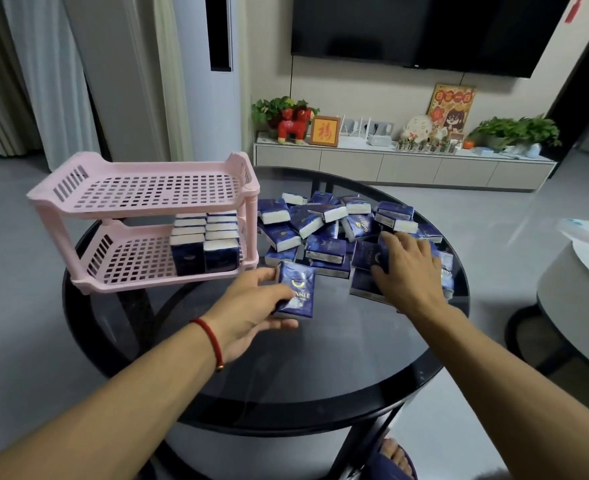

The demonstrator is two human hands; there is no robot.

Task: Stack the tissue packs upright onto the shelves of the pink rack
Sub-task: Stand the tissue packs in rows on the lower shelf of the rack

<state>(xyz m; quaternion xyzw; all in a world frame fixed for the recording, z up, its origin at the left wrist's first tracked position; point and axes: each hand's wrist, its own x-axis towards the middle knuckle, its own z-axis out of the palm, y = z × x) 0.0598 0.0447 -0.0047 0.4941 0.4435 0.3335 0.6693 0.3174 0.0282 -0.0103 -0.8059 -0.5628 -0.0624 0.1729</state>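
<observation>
A pink two-shelf rack [78, 202] stands on the left of a round black glass table [321, 358]. Its top shelf holds nothing. Several dark blue tissue packs [204, 247] stand upright in two rows at the right end of its lower shelf. A loose pile of blue tissue packs [324, 230] lies to the right of the rack. My left hand [248, 313] grips one blue pack [298, 289] just in front of the rack. My right hand [407, 271] rests on the near side of the pile, its fingers curled around a pack [369, 256].
A second round table [577, 306] with a white plate stands at the right. Behind are a low TV cabinet [404, 164] with plants and ornaments, a wall TV, and a tall white air-conditioner column. My foot in a blue slipper [393, 459] shows below the table.
</observation>
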